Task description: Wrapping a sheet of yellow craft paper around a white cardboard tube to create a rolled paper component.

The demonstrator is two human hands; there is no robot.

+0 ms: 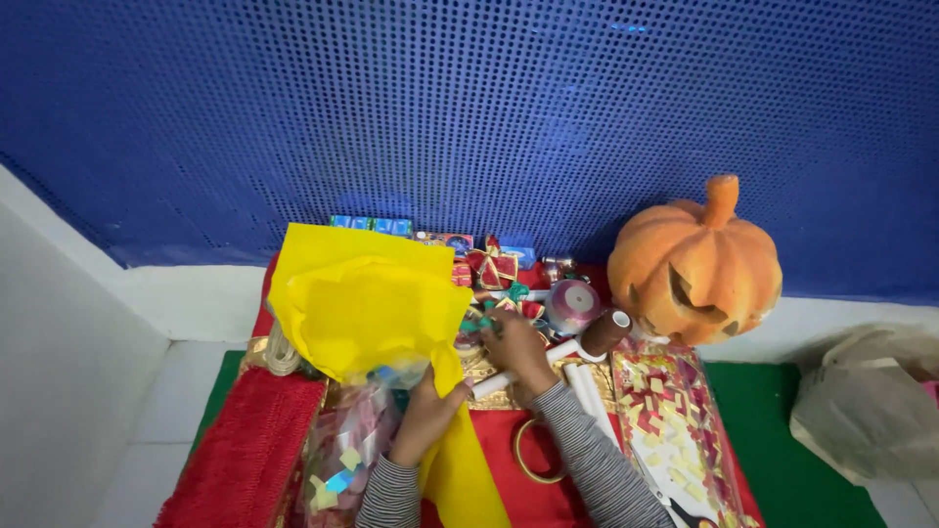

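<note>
Both striped-sleeved forearms were stretched forward over the counter (509,489). The left hand (427,416) was closed on the lower edge of a yellow paper sheet (367,308), held upright. The right hand (516,344) was curled around small green pieces (486,315). Farther back, small square boxes (372,225) were lined along the blue wall, beside an orange pumpkin (696,264).

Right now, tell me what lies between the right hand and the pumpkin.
In the head view, a ribbon spool and a white tube with a brown cap lie between the right hand and the pumpkin.
</note>
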